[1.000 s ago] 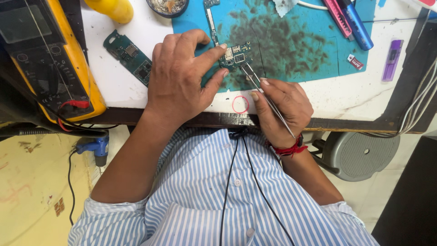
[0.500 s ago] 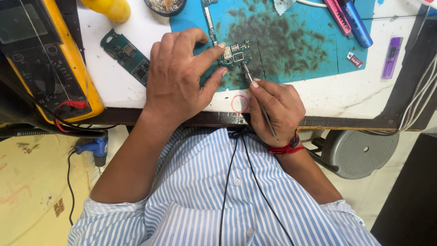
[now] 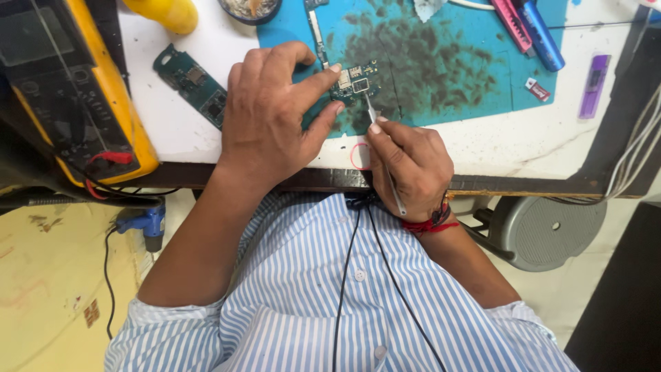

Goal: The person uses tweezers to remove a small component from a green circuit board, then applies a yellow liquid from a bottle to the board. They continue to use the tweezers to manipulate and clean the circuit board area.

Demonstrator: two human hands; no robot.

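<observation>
A small green circuit board [image 3: 359, 79] lies on a stained teal work mat [image 3: 441, 62]. My left hand [image 3: 272, 117] presses down over its left part, index finger and thumb pinning the board's edge. Thin metal tweezers [image 3: 383, 162] are pinched in my right hand [image 3: 410, 162], their tip touching the board just below a silver square chip. A red thread band circles my right wrist.
A second green circuit board [image 3: 193, 84] lies on the white table at left, beside a yellow-cased multimeter [image 3: 76, 96]. A pink and a blue pen-like tool [image 3: 530, 31] and a purple stick [image 3: 593, 84] lie at right. A grey stool [image 3: 544, 231] stands below the table edge.
My right hand has moved up toward the board and turned the tweezers steeper, bringing their tip onto it. My left hand stays put.
</observation>
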